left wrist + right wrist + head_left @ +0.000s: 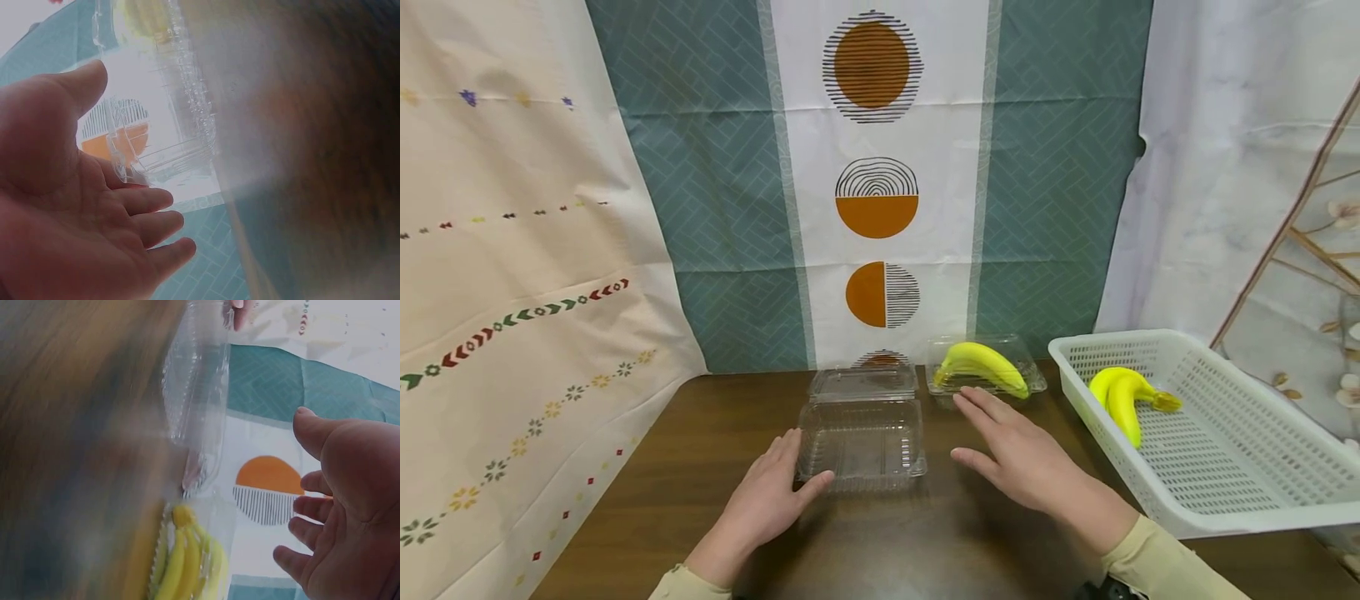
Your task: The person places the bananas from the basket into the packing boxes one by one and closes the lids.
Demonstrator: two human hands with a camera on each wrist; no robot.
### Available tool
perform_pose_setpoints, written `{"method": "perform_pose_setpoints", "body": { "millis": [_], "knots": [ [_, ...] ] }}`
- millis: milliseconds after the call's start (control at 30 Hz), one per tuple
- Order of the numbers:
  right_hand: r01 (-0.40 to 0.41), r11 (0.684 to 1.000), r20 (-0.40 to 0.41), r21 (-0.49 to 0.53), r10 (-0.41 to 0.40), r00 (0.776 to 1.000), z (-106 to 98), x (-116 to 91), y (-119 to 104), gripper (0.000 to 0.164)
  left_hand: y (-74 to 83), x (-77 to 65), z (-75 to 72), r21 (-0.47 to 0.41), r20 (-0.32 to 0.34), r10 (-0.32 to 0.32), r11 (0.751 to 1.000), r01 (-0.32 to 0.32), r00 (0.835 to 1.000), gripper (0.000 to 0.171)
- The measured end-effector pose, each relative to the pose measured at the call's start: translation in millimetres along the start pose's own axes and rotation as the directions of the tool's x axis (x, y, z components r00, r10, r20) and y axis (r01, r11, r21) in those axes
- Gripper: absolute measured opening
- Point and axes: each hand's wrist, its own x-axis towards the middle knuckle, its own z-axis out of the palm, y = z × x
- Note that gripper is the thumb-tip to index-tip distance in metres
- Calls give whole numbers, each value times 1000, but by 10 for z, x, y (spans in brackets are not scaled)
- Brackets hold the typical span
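A clear plastic clamshell box (861, 442) lies with its lid (863, 383) folded back on the brown table. At its left side is my left hand (767, 492), fingers straight and thumb spread toward the near corner. My right hand (1026, 454) hovers right of the box with its fingers extended, holding nothing. Behind that hand stands a second clear box (936, 379) with yellow bananas (981, 365) inside. The right wrist view shows those bananas (181, 562) as a bunch, below the clear box (197, 381).
A white perforated basket (1240, 517) sits at the right, with a bunch of bananas (1123, 400) in its left part. A patterned cloth (722, 208) hangs along the table's back edge, and a cream cloth (542, 333) drapes down the left side.
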Motion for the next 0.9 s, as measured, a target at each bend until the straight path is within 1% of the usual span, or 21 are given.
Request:
{"method": "perform_pose_setpoints", "body": {
  "millis": [267, 600, 733, 900],
  "knots": [
    [7, 998, -4, -69, -8, 1000, -139, -55, 124, 80, -13, -2, -6, -16, 7, -21, 1000, 21, 1000, 104],
    [24, 993, -25, -113, -27, 999, -251, -116, 304, 82, -33, 5, 4, -24, 1, -6, 1000, 6, 1000, 102],
    [28, 992, -22, -121, -31, 999, -308, -148, 353, 81, -32, 7, 8, -24, 2, -5, 1000, 5, 1000, 102],
    [29, 989, -42, -145, -35, 998, -389, -188, 397, 80, -35, 9, 12, -27, 5, -7, 1000, 7, 1000, 102]
  ]
}}
